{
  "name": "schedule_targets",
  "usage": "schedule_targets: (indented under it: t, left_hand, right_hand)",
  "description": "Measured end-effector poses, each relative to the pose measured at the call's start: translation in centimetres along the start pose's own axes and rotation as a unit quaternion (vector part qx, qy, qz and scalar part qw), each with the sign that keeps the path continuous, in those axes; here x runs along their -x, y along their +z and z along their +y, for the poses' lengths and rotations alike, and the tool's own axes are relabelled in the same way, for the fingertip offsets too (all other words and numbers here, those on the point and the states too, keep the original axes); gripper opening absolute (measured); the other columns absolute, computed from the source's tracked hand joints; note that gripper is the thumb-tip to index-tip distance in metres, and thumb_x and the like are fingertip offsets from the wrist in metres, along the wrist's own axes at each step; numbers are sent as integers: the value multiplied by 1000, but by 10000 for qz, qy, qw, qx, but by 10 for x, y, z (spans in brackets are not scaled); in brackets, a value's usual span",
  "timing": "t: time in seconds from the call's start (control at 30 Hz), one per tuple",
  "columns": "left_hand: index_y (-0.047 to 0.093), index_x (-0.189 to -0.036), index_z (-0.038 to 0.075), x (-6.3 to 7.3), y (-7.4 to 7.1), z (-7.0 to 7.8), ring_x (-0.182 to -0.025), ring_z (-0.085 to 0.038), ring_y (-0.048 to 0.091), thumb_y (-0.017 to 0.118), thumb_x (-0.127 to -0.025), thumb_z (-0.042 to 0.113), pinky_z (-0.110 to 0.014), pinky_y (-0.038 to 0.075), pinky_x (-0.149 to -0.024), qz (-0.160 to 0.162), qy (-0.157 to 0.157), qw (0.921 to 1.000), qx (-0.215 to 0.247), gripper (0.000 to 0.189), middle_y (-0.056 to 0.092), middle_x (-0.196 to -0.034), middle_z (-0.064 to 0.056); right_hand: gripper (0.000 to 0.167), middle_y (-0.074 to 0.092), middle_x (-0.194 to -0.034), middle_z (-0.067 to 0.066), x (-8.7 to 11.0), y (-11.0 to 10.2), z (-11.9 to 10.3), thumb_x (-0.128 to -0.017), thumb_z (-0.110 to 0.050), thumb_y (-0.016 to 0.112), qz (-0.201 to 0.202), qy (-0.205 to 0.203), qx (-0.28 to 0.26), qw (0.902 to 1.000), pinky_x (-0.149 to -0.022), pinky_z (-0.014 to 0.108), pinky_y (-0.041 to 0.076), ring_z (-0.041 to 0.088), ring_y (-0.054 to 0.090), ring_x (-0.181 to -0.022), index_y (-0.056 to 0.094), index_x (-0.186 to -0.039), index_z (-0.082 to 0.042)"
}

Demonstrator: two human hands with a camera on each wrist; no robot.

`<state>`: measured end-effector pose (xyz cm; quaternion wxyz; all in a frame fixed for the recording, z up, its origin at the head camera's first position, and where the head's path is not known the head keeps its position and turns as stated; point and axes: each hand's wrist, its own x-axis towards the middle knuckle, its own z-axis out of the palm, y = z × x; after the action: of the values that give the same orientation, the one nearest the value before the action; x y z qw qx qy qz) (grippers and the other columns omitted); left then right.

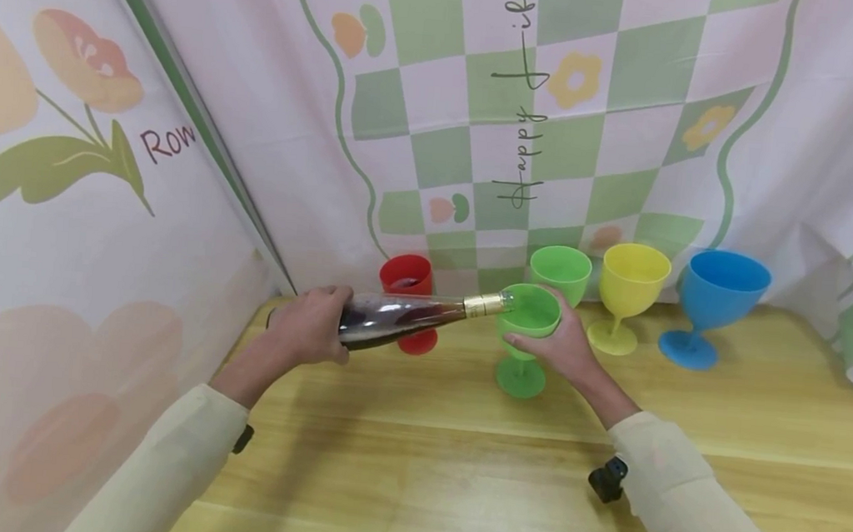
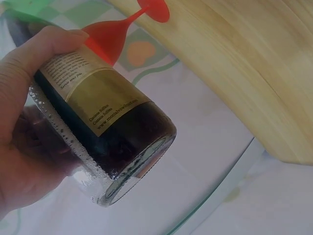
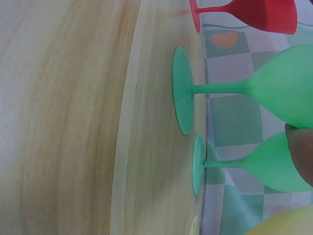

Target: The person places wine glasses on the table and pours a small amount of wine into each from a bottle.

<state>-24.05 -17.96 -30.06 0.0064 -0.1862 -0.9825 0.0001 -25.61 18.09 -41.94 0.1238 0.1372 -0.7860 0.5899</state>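
Note:
My left hand [image 1: 312,324] grips a clear glass wine bottle [image 1: 411,319] of dark red liquid around its lower body. The bottle lies tilted almost level, its gold-wrapped neck pointing right and its mouth over the rim of the front green goblet [image 1: 519,378]. In the left wrist view, the bottle's base and gold label [image 2: 105,100] face the camera. With fingers and thumb around the bowl, my right hand [image 1: 563,344] holds that goblet upright. Its bowl [image 3: 288,83] and stem show in the right wrist view, where only part of the hand is visible.
A red goblet [image 1: 407,273] stands behind the bottle, partly hidden. Behind the right hand is a second green goblet [image 1: 563,268]; a yellow goblet [image 1: 631,286] and a larger blue goblet [image 1: 721,297] stand to the right. Patterned curtains [image 1: 438,117] border the wooden table [image 1: 454,485].

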Motion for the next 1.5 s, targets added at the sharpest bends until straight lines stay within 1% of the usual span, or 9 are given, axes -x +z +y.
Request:
schedule_targets:
  t: [0.13, 0.2, 0.27, 0.4, 0.5, 0.77, 1.03, 1.37, 1.5]
  left_hand:
    - [56, -124, 7, 1, -2, 0, -96, -26, 64, 91, -64, 26, -43, 56, -80, -18, -9, 10000, -27, 72, 68, -114, -12]
    - [56, -123, 7, 1, -2, 0, -95, -26, 63, 91, -65, 26, -43, 56, -80, -13, -18, 10000, -46, 71, 68, -113, -12]
    - [56, -123, 7, 2, -3, 1, -95, -25, 63, 91, -64, 26, -42, 56, -79, -9, -13, 10000, -68, 70, 68, -113, -12]
    - [56, -122, 8, 1, -4, 2, -94, -25, 64, 91, -64, 26, -41, 56, -76, 5, -14, 9999, -124, 70, 68, -113, -12]
    - [56, -122, 9, 1, -6, 3, -93, -25, 64, 91, -64, 27, -41, 56, -75, 19, -29, 9998, -188, 70, 68, -113, -12]
    - [56, -120, 9, 2, -7, 3, -92, -25, 64, 91, -64, 28, -41, 55, -74, 27, -15, 9997, -243, 69, 68, -112, -11]
    - [56, -120, 9, 2, -7, 4, -92, -25, 64, 91, -65, 28, -42, 56, -75, 25, -18, 9996, -296, 69, 68, -113, -11]
    - [56, -122, 9, 2, -6, 4, -92, -25, 64, 92, -64, 28, -41, 56, -75, -17, -41, 9996, -281, 71, 68, -113, -11]
    - [56, -120, 9, 2, -7, 4, -91, -25, 64, 91, -64, 28, -41, 55, -73, 1, -36, 9996, -280, 69, 68, -112, -11]
  right_hand:
    - [85, 56, -136, 26, 0, 1, 0, -76, -2, 83, -18, -8, -10, 10000, -88, 13, 50, 15, 56, -112, 38, -148, 3]
    - [85, 56, -137, 25, 0, 1, -1, -77, -2, 83, -50, -10, -30, 10000, -88, 13, 50, 14, 56, -111, 38, -148, 2]
    - [85, 55, -137, 26, 0, 0, -2, -77, -2, 83, -69, -11, -29, 10000, -88, 13, 50, 16, 56, -112, 38, -148, 2]
    - [85, 54, -137, 26, 1, -1, -2, -77, -2, 82, -88, 14, -59, 9999, -87, 13, 50, 27, 56, -116, 37, -149, 2]
    - [85, 53, -138, 26, 1, -1, -1, -78, -2, 82, -95, 16, -104, 9999, -87, 13, 50, 29, 55, -118, 37, -149, 2]
    - [83, 54, -137, 26, 0, -1, 1, -77, 0, 82, -86, -54, -180, 9998, -88, 13, 51, 16, 54, -113, 38, -147, 3]
    - [84, 53, -138, 26, 1, -1, -1, -77, -1, 82, -85, 17, -97, 9999, -88, 13, 50, 14, 54, -112, 37, -148, 3]
    - [84, 53, -138, 26, 1, 0, 0, -78, -2, 82, -102, 93, -97, 9999, -87, 14, 51, 23, 55, -115, 37, -149, 2]
    - [84, 53, -137, 26, 1, -1, -1, -78, -2, 82, -105, 85, -110, 9998, -87, 14, 51, 24, 55, -115, 37, -149, 2]
